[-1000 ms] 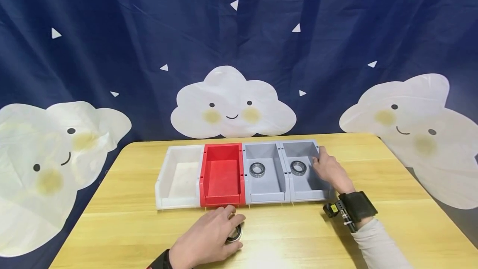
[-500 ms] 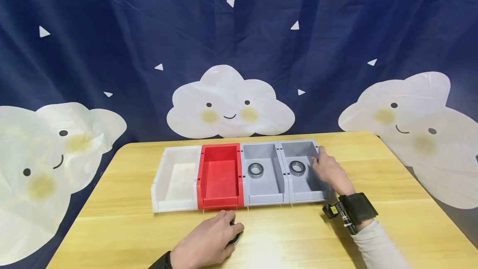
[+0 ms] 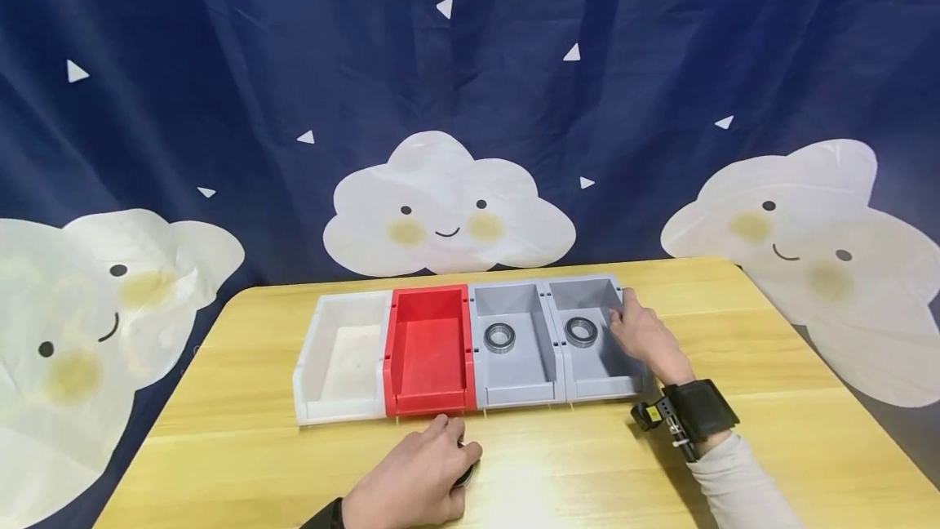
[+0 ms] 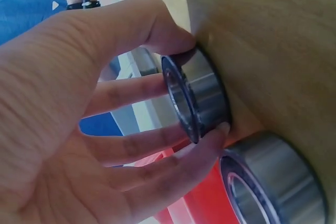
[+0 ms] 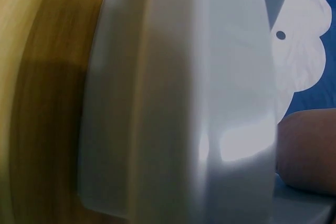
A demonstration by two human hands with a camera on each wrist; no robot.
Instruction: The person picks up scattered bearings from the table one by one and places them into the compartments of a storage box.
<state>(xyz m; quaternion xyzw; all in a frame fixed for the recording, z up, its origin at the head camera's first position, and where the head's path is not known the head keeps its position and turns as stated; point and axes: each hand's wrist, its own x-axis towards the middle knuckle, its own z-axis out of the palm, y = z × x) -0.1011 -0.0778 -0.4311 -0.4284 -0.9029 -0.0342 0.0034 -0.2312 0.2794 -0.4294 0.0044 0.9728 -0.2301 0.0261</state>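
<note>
In the head view my left hand (image 3: 411, 476) is low on the table, in front of the red bin (image 3: 429, 341). The left wrist view shows its thumb and fingers pinching a ball bearing (image 4: 207, 90) by the outer ring, close over the wood. A second bearing (image 4: 283, 182) sits beside the fingertips, hidden by the hand in the head view. My right hand (image 3: 649, 341) grips the right side wall of the rightmost grey bin (image 3: 605, 388), thumb on the inner side. One bearing (image 3: 582, 331) lies flat in that bin, another bearing (image 3: 499, 338) in the neighbouring grey bin (image 3: 521, 393).
A white bin (image 3: 341, 408) stands at the left end of the row, joined side by side with the red and grey ones. Behind the wooden table (image 3: 242, 398) hangs a dark blue curtain (image 3: 294, 64) printed with clouds.
My left fingers have closed in around the bearing, covering more of it. The right hand keeps its hold on the bin wall. The head view has shifted slightly.
</note>
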